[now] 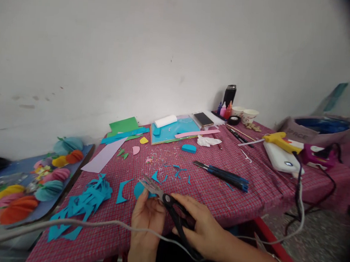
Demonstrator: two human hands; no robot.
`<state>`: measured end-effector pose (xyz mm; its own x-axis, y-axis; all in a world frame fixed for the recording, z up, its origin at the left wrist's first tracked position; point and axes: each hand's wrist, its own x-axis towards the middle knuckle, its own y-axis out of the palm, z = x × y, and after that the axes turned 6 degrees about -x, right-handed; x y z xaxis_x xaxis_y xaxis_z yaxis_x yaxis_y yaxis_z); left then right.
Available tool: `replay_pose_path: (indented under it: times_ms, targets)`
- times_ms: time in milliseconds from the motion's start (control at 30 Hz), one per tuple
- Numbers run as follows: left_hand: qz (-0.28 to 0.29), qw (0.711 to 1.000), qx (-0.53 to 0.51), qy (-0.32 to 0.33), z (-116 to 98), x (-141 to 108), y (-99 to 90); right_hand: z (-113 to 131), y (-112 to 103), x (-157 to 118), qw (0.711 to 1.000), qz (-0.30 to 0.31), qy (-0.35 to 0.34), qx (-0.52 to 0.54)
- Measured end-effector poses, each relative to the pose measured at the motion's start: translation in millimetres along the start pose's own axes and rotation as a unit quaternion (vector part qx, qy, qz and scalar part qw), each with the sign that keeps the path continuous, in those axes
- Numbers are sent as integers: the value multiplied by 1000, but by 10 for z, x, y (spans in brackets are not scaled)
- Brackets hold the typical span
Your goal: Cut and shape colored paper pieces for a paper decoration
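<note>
One white cord [107, 223] runs nearest, passing in front of the left hand [149, 217], whose thumb and fingers pinch one blue paper piece [138, 190] above the table's near edge; the right hand [203, 227] has its fingers curled around the handles of one pair of scissors [166, 198], the blades slightly parted beside that piece; beyond lie one utility knife [224, 176], one heap of blue strips [89, 199] and small blue scraps [178, 172] too many to count; further back are one yellow piece [144, 140], one phone [203, 119], three small bottles [229, 109], two paper cups [249, 116], one black flask [229, 95] and one yellow glue gun [282, 142] on a white device [280, 158]; a red checked cloth [226, 205] covers the table; at left, a blue board [85, 151] bears folded paper balls [49, 190], two teal, two orange and two yellow among them; behind rises a pale, scuffed wall [138, 57]; at right, one fabric bin [299, 134] reads "SPACE", near a speckled floor [314, 230].
</note>
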<state>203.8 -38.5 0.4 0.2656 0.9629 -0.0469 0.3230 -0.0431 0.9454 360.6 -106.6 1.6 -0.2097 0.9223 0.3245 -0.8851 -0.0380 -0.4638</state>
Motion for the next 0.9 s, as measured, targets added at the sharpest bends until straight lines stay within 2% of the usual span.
replay_pose_path:
  times_ms: [200,333,467,533,667,900]
  targets:
    - [-72,997,5,10,2,4,18,-71,84,44,992,-21,57,114]
    - [-131,989,32,67,-30,-31,99,-77,-97,89,977,18,90,192]
    - [-88,980,123,129,-54,-112,167,-15,-368,46,976,122,87,155]
    - [-71,972,168,146,-49,-151,188,33,-452,11,976,150,85,130]
    - [-50,961,230,148,-15,-189,221,112,-514,-28,989,123,51,68]
    - [-29,954,281,102,45,-206,224,132,-573,-71,995,94,18,1]
